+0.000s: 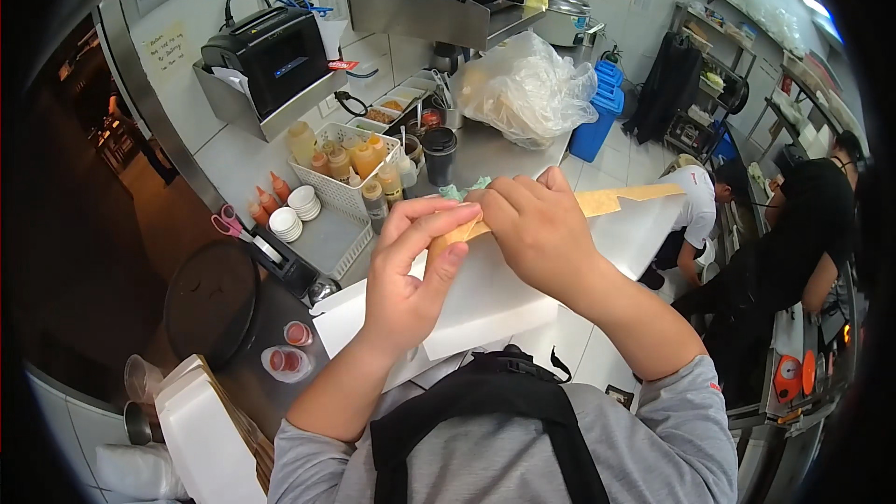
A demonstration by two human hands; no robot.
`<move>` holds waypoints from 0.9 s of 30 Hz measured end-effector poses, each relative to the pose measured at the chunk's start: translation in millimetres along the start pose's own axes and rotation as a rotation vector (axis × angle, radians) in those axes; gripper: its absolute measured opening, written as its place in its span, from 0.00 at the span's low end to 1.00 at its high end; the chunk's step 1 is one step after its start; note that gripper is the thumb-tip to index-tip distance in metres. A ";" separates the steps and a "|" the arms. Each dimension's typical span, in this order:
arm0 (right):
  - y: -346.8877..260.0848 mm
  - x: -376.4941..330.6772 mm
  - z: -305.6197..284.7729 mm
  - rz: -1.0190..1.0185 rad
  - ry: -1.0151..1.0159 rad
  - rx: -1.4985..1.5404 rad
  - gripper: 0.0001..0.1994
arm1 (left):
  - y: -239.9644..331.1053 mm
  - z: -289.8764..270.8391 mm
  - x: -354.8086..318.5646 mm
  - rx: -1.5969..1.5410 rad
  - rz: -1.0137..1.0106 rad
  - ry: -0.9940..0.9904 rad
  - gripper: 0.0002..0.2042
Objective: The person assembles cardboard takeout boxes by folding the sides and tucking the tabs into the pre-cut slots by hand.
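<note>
My left hand (pixel 411 271) and my right hand (pixel 532 224) meet at the upper edge of a white cardboard box (pixel 485 303) with a brown inner flap (pixel 625 198). Both hands pinch the flap's left end, fingers curled over it. The box rests on the steel counter (pixel 485 163) in front of me. Something pale green (pixel 455 192) peeks out just behind my fingers.
A white basket (pixel 327 189) of sauce bottles, a dark lidded cup (pixel 440 151), stacked white dishes (pixel 286 223), pink scissors (pixel 227 221) and two small lidded sauce cups (pixel 289 350) surround the box. A crumpled plastic bag (pixel 527 89) lies farther back. Two people (pixel 775 252) work on the right.
</note>
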State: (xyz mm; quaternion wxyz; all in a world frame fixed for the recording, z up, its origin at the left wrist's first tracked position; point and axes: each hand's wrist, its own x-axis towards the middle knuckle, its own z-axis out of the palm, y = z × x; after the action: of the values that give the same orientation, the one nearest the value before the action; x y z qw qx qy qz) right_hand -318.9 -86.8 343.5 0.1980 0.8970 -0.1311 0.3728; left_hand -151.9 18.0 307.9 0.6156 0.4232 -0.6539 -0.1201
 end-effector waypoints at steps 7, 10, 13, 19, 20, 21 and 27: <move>8.0 -2.7 -4.7 0.077 -0.109 0.238 0.11 | -8.8 -4.5 -2.0 -0.225 -0.018 -0.018 0.08; 7.3 -2.9 -5.2 0.038 -0.085 0.203 0.11 | -9.5 -10.5 -1.4 -0.204 -0.021 -0.059 0.09; 10.2 -3.1 -5.7 0.037 -0.088 0.243 0.11 | -7.3 -13.0 0.8 -0.249 -0.048 -0.106 0.10; -2.9 -0.6 -2.8 -0.078 -0.071 -0.105 0.19 | -1.3 -5.4 4.5 -0.274 -0.177 -0.076 0.15; -5.6 -0.4 -2.1 -0.076 -0.072 -0.106 0.19 | -1.0 0.1 5.5 -0.421 -0.262 -0.027 0.18; -8.1 -0.2 -1.4 -0.061 -0.105 -0.149 0.21 | -0.9 5.1 6.1 -0.568 -0.346 0.023 0.22; -2.2 0.0 -8.8 0.052 -0.171 -0.005 0.24 | -14.1 12.9 -2.3 -0.630 -0.279 0.024 0.31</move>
State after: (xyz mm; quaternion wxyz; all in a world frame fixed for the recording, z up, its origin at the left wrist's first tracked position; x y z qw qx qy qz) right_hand -323.5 -80.9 348.6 0.1788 0.9213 -0.1718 0.2996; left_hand -158.1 6.3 294.0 0.7013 0.2990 -0.5133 -0.3941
